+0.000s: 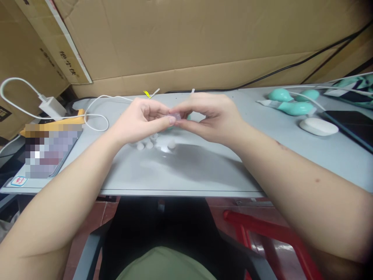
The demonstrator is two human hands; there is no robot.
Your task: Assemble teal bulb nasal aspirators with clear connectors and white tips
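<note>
Above the middle of the grey table, my left hand and my right hand meet at the fingertips. Both are closed in a pinch around a small clear plastic piece, partly covered by the fingers. Its exact kind I cannot make out. Beneath the hands lie small white round pieces that look like caps, two at the left and one on the right. A bit of something teal shows behind my fingertips, mostly hidden.
Teal rounded objects, a white oval case and a dark flat device lie at right. At left are a phone, a white charger and its cable. Cardboard stands behind; a red stool is below.
</note>
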